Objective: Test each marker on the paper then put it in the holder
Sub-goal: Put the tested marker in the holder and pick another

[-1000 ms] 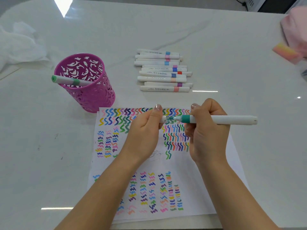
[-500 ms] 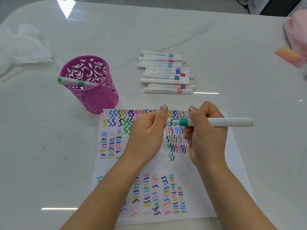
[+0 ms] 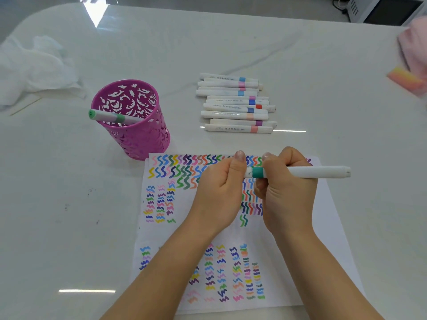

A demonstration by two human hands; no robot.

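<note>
A white marker with a teal band (image 3: 312, 172) lies level above the scribbled paper (image 3: 330, 229), held between both hands. My left hand (image 3: 219, 192) grips its left end, where the cap is hidden inside the fingers. My right hand (image 3: 286, 199) grips the barrel just right of the teal band. The pink cut-out holder (image 3: 141, 139) stands left of the paper's top edge. One green-banded marker (image 3: 111, 116) leans in it and sticks out over the left rim. Several white markers (image 3: 235, 105) lie in a row behind the paper.
Crumpled white tissue (image 3: 34, 70) lies at the far left. A pink cloth (image 3: 413, 49) and an orange-pink block (image 3: 404, 79) sit at the right edge. A white appliance (image 3: 381, 8) stands beyond the table's far right corner.
My hands have come together along the marker. The gap where the tip showed between cap and teal band has closed.
</note>
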